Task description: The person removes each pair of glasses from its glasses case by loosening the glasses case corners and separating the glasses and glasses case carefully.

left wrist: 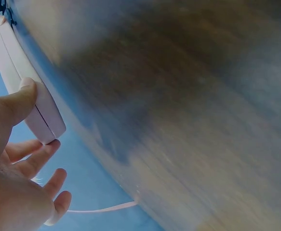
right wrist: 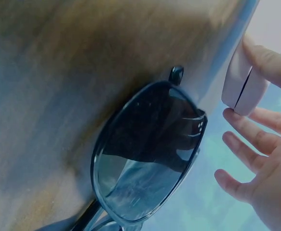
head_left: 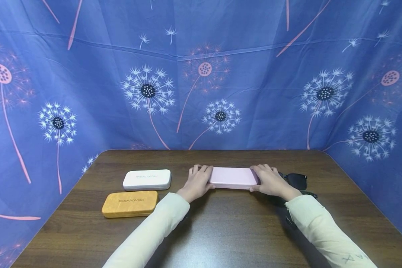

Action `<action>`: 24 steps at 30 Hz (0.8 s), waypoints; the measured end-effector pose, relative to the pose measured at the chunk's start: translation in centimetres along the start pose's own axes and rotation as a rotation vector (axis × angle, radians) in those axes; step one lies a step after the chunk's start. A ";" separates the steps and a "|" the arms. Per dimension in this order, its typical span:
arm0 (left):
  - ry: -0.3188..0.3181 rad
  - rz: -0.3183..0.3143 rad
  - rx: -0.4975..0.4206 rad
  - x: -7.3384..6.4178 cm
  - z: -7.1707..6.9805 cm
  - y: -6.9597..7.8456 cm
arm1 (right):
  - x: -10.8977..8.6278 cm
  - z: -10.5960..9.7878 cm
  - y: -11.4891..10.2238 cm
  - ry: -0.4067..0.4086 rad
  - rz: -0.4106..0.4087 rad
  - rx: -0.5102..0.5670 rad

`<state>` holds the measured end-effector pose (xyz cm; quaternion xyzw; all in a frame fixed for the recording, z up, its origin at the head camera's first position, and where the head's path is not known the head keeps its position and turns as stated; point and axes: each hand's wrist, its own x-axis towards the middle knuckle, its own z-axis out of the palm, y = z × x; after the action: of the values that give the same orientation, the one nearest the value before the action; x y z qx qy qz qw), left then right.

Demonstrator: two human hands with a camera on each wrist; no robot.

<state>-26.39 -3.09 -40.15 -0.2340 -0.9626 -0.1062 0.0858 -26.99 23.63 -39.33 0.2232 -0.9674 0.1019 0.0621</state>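
A pale pink glasses case [head_left: 233, 177] lies lengthwise between the two hands, its lid down and a thin seam running along the side. My left hand [head_left: 196, 183] grips its left end, with the thumb [left wrist: 28, 96] on the near side and a fingertip at the end face. The right hand [head_left: 269, 180] holds the other end in the same way, thumb [right wrist: 270, 62] along the near side. Beside the right hand and forearm rest dark sunglasses [head_left: 296, 181], partly covered by that arm. In the right wrist view a large dark lens [right wrist: 147, 149] shows close up.
At the left of the brown wooden table [head_left: 234, 234] are a white glasses case [head_left: 147, 180] and, nearer, a yellow one [head_left: 130, 204], both lettered. The left sleeve passes close to the yellow case. Blue dandelion-print cloth [head_left: 254, 74] hangs behind the table and at its sides.
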 end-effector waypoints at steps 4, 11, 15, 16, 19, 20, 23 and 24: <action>0.008 0.012 -0.005 -0.8 -0.4 -0.2 | -0.4 -0.1 -0.6 0.025 -0.030 0.004; 0.043 0.056 -0.018 -2.5 -0.8 -0.5 | -1.3 0.0 -1.6 0.042 -0.059 -0.003; 0.046 0.066 -0.014 -3.4 -0.9 -0.6 | -1.8 0.1 -2.3 0.058 -0.075 -0.003; 0.047 0.067 -0.015 -3.7 -0.9 -0.6 | -1.9 0.1 -2.5 0.061 -0.078 -0.003; 0.055 0.077 -0.016 -4.5 -1.0 -0.6 | -2.3 0.3 -2.9 0.067 -0.092 -0.009; 0.061 0.082 -0.017 -4.8 -1.0 -0.6 | -2.5 0.3 -3.1 0.068 -0.095 -0.010; 0.083 0.098 -0.013 -5.6 -1.1 -0.7 | -2.8 0.4 -3.6 0.062 -0.105 -0.012; 0.088 0.102 -0.014 -5.9 -1.1 -0.8 | -2.9 0.5 -3.8 0.058 -0.105 -0.010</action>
<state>-21.49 -6.57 -40.45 -0.2785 -0.9440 -0.1184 0.1315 -22.72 21.43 -39.63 0.2702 -0.9527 0.1003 0.0967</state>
